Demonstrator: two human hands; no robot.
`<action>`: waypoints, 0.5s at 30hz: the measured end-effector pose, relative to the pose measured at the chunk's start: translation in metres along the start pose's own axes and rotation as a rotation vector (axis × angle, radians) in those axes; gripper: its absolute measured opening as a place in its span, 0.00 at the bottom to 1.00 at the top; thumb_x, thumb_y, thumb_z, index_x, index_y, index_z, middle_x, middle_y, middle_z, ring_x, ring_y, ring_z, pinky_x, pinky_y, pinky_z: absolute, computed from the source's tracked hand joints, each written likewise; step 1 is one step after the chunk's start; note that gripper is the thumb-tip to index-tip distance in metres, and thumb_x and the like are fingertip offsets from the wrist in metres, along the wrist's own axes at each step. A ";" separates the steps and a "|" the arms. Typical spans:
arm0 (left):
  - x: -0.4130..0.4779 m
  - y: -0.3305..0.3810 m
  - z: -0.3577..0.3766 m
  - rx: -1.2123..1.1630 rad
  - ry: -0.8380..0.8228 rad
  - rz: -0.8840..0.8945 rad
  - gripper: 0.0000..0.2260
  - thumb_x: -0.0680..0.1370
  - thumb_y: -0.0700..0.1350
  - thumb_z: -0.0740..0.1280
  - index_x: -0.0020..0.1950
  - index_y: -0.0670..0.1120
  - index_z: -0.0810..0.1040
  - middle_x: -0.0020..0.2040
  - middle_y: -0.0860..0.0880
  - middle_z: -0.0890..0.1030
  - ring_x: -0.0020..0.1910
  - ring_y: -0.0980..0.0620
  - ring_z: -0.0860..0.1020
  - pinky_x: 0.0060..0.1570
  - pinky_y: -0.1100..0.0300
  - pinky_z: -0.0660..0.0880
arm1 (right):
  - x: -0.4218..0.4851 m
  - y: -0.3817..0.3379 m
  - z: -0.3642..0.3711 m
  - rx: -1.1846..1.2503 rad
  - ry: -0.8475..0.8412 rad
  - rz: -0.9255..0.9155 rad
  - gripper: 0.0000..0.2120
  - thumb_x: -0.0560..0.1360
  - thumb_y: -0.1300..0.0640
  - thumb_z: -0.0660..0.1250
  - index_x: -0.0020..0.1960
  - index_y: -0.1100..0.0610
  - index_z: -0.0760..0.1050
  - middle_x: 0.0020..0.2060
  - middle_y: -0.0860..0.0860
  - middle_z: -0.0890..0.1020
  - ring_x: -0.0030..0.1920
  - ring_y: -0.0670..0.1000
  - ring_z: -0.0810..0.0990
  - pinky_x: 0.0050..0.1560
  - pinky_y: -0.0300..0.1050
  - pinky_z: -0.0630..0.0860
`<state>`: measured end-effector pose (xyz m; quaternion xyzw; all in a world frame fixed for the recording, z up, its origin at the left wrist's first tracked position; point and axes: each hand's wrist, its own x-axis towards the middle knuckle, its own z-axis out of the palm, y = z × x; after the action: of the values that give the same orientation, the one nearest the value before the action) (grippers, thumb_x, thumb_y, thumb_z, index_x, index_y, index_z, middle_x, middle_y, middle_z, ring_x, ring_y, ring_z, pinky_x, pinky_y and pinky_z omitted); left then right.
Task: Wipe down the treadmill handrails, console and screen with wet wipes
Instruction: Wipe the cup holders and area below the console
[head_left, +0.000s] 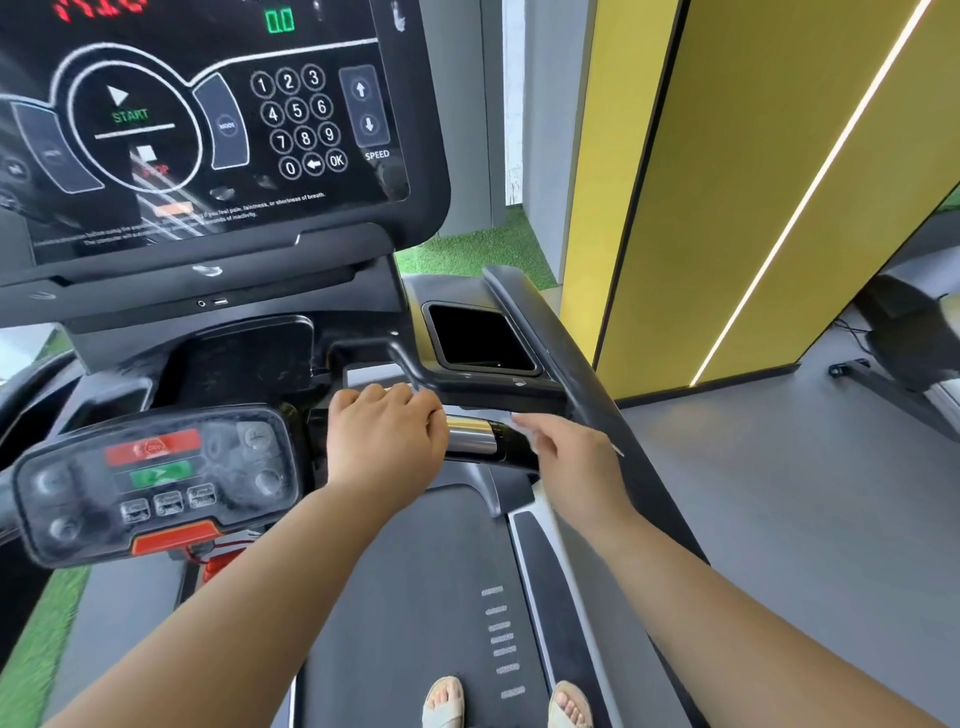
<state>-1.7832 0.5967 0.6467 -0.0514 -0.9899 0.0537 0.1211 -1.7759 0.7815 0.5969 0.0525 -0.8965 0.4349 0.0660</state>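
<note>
Head cam, single view. The left hand (387, 441) is closed round the black front crossbar grip (511, 452). Its fingers curl over the top, knuckles up, hard against the left edge of the bar's chrome sensor band (470, 434).

The right hand (576, 457) is on the other side of that band, back of hand up, fingertips at the bar's black end. The white wet wipe (522, 422) is at those fingertips, against the bar. That area is motion-blurred, so I cannot tell whether the fingers pinch the wipe or press it flat.

- The long black right-side handrail (553, 338) runs just right of the right hand. I can't tell if they touch.
- The black recessed tray pocket (483, 338) sits between that rail and the console column, above both hands.
- The glossy black console screen with white keypad and START ring (208, 130) is top left, with smudges on the glass.
- The small dark control pod with red and green buttons (156, 478) is just left of the left wrist and has a hazy film on its face.
- The dark grey treadmill belt (415, 597) is below the arms, with two feet in pale sandals (444, 699) on it at the bottom edge.
- The yellow wall panel (727, 208) is off to the right, with green turf (467, 254) past the console.
</note>
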 end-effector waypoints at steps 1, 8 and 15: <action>0.000 0.000 0.000 0.003 -0.004 0.005 0.18 0.80 0.50 0.49 0.48 0.52 0.78 0.42 0.54 0.79 0.43 0.50 0.74 0.45 0.58 0.55 | 0.004 -0.006 0.001 0.015 -0.028 -0.035 0.14 0.79 0.64 0.61 0.60 0.57 0.79 0.54 0.50 0.83 0.55 0.48 0.80 0.52 0.24 0.66; 0.002 -0.001 0.004 0.021 0.086 0.018 0.18 0.75 0.50 0.50 0.33 0.50 0.76 0.26 0.54 0.73 0.28 0.49 0.72 0.39 0.58 0.60 | 0.015 0.017 -0.017 -0.044 -0.204 0.115 0.14 0.81 0.60 0.58 0.62 0.54 0.77 0.53 0.50 0.82 0.53 0.48 0.78 0.51 0.36 0.70; 0.003 -0.002 0.007 0.051 0.115 0.030 0.19 0.75 0.50 0.50 0.33 0.50 0.76 0.27 0.54 0.74 0.28 0.49 0.72 0.38 0.58 0.59 | 0.027 -0.011 -0.001 -0.016 -0.226 0.069 0.14 0.81 0.60 0.57 0.59 0.52 0.78 0.51 0.48 0.82 0.48 0.43 0.76 0.42 0.27 0.68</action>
<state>-1.7876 0.5948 0.6411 -0.0660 -0.9786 0.0778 0.1785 -1.8005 0.7749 0.6102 0.0698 -0.9030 0.4210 -0.0502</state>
